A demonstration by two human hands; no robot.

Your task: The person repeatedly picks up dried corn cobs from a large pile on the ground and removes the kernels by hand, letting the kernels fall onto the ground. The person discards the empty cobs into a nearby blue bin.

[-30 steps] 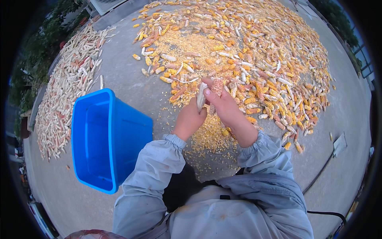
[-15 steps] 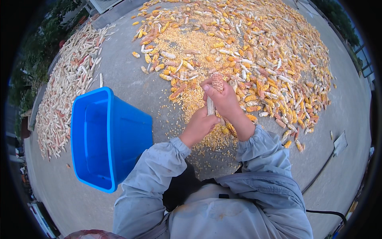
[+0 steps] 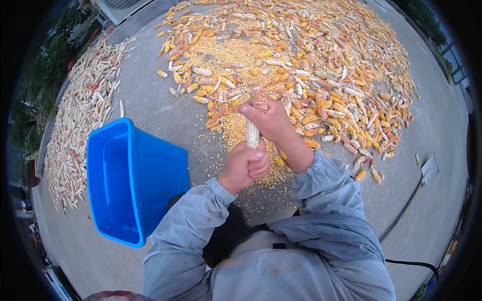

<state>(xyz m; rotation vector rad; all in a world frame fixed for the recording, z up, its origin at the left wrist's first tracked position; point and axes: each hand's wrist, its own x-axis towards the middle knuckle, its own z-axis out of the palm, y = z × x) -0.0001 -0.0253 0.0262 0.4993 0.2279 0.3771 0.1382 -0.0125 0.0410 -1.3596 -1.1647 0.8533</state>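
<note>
My left hand [image 3: 244, 166] is closed in a fist around the lower end of a pale corncob [image 3: 252, 136], which stands up out of it. Just above and to the right, my right hand [image 3: 273, 120] grips a reddish corncob [image 3: 259, 99] whose bumpy end shows past the fingers. The two cobs meet at my right hand, where its thumb lies across; their contact is hidden under the fingers. Below and beyond both hands, loose yellow kernels [image 3: 226, 52] cover the ground among a wide heap of corn ears [image 3: 326, 100].
A blue plastic tub [image 3: 160, 165] lies tipped on its side at my left, its mouth facing left. Past it is a long pile of pale bare cobs [image 3: 95, 95]. On the right, a flat-bladed tool [image 3: 429, 169] with a dark handle lies on the concrete [image 3: 427, 220].
Both hands sit slightly further left in the view, and my left hand is lower, with its fingers now wrapped visibly round the pale cob. The whole scene has shifted a little too.
</note>
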